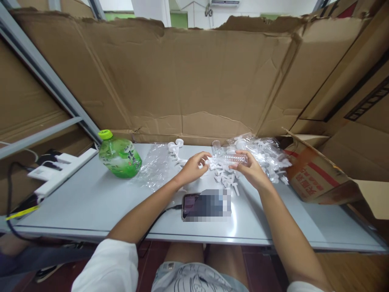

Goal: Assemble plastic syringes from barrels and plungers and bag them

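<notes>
Hands work at the far middle of the pale grey surface [91, 202], close together. Left hand [192, 167] has its grip closed on a small white plastic part [210, 162], pinched between fingertips and thumb. Right hand [249, 168] has its grip closed around a clear ribbed plastic tube [235, 158], held level, its left end just beside the white part; whether the two touch cannot be told. Loose white plastic pieces [226, 178] lie scattered on the surface directly beneath and between both hands. Clear plastic bag of further white pieces [267, 156] sits just beyond the right hand. Second crumpled clear plastic bag [154, 164] lies left of the left hand. Green drink bottle with a lime cap [120, 157] lies tilted beside that bag. Dark phone [191, 205], cable attached, rests near the front edge below the hands. Brown cardboard box with red print [313, 176] stands at right; white power strip [57, 168] at left; cardboard sheets [194, 81] wall the back.
</notes>
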A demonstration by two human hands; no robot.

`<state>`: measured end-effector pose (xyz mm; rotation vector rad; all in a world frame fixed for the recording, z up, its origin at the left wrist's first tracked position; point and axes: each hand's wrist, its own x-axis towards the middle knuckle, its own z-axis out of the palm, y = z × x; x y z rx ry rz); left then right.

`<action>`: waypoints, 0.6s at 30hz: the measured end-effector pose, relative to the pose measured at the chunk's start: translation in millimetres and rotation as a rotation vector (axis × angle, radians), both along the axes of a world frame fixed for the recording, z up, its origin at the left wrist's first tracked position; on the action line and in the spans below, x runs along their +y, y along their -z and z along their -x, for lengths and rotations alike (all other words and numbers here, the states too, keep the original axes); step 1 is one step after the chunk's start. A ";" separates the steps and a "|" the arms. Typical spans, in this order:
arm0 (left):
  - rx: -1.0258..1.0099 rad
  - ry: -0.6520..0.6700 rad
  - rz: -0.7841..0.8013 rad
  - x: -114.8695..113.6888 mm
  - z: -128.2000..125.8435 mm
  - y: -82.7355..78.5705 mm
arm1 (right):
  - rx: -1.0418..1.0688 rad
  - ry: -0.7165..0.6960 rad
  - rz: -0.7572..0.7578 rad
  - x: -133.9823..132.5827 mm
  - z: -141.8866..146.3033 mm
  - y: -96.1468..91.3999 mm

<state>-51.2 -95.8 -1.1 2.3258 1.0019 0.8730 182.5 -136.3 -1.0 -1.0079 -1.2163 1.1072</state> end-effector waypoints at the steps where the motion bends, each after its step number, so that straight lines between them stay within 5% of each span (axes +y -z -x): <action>1: -0.133 0.014 0.088 -2.3 3.7 -1.9 | 0.007 -0.026 0.009 -2.2 2.0 -1.5; 4: -0.528 0.103 0.400 -10.2 11.7 -5.2 | 0.018 -0.116 0.028 -8.2 8.6 -4.4; 7: -0.692 0.152 0.558 -17.5 15.3 -4.4 | -0.017 -0.185 -0.002 -11.3 14.2 -2.3; 18: -0.783 0.010 0.501 -24.4 12.2 5.3 | -0.171 -0.129 -0.162 -10.4 23.0 6.6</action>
